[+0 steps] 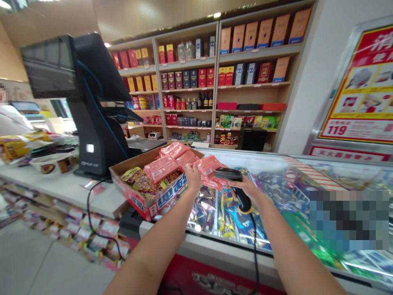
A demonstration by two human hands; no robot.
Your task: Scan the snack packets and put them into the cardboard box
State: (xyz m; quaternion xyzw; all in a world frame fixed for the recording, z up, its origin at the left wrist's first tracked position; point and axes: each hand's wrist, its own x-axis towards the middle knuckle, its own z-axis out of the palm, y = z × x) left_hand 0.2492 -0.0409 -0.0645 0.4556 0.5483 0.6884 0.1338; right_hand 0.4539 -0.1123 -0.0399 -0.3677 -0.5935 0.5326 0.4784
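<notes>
My right hand (245, 188) is wrapped round the grip of a black barcode scanner (229, 174), whose cord hangs down past the counter front. The scanner's head points left, over a pink plastic-wrapped packet (207, 165) with a printed label. At the left edge of that packet my left hand (193, 177) is closed, its fingers pinching the wrapper. Just left of this hand stands an open cardboard box (147, 207). Inside it lie several similar pink packets (161, 168) and yellow snack bags (135, 176).
Under the hands is a glass-topped freezer (267, 153) filled with colourful packs. A black checkout terminal (98, 123) stands on the white counter (104, 200) to the left. Shelves (216, 88) of boxed goods line the back wall. At far left is another person (12, 116).
</notes>
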